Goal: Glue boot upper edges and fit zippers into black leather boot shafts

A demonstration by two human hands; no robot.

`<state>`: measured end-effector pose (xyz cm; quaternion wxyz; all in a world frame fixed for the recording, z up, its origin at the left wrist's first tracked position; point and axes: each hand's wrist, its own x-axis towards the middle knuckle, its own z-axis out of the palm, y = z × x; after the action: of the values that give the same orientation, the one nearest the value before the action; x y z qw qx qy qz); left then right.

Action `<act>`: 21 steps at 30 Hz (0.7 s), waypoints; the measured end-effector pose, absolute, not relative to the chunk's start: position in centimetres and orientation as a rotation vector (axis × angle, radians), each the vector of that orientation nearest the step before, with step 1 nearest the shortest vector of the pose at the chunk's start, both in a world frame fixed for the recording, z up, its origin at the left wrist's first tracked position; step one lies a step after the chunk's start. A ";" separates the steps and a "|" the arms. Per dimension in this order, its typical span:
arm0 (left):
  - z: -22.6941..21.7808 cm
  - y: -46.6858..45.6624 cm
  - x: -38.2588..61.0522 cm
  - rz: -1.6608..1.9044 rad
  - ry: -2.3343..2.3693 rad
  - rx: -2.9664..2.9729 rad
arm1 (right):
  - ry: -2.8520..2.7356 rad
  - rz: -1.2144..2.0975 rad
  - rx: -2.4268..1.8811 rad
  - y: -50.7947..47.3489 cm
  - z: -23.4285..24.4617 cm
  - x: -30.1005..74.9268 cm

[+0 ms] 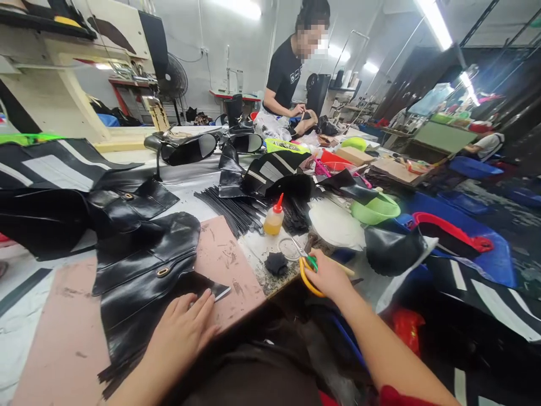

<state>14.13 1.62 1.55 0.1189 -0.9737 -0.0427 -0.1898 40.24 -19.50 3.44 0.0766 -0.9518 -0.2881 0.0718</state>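
Note:
My left hand [186, 321] lies flat with its fingers stretched out, pressing the pointed corner of a shiny black leather piece [152, 248] that has a small gold oval fitting. The leather rests on a pink board [224, 265]. At the table's front edge, my right hand [332, 276] is closed on the handles of a pair of scissors [305, 276], orange and green, blades pointing away to the left. Close by are a black star-edged object [276, 263] and a glue bottle [274, 217] with a red nozzle. A wooden handle [344, 267] shows partly behind my right hand.
Bundles of black strips [230, 208] lie beyond the pink board. Black boot parts [190, 148] are spread at the back. A green basket [376, 208] and a blue bin [499, 248] stand right. A co-worker [283, 79] stands across the table; a sewing machine [67, 84] is at left.

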 end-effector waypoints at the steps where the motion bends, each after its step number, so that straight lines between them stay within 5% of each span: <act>1: 1.6 1.5 14.4 -0.570 -0.115 -2.837 | -0.889 0.198 -2.891 -18.6 3.7 41.4; 8: 0.4 1.8 14.8 -0.740 -0.082 -2.821 | -1.223 -0.090 -2.944 -13.9 4.8 44.1; 15: 1.1 2.1 14.7 -0.823 -0.188 -2.980 | -2.333 -0.339 -1.533 -8.9 2.7 33.7; 21: 1.6 1.8 15.1 -0.822 -0.250 -3.043 | -2.450 -0.543 -1.270 -5.3 0.9 32.4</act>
<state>15.12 1.81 1.60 -0.0100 -0.9623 -0.0792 -0.2599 32.43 -5.32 0.88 0.1639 -0.4455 -0.8593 -0.1904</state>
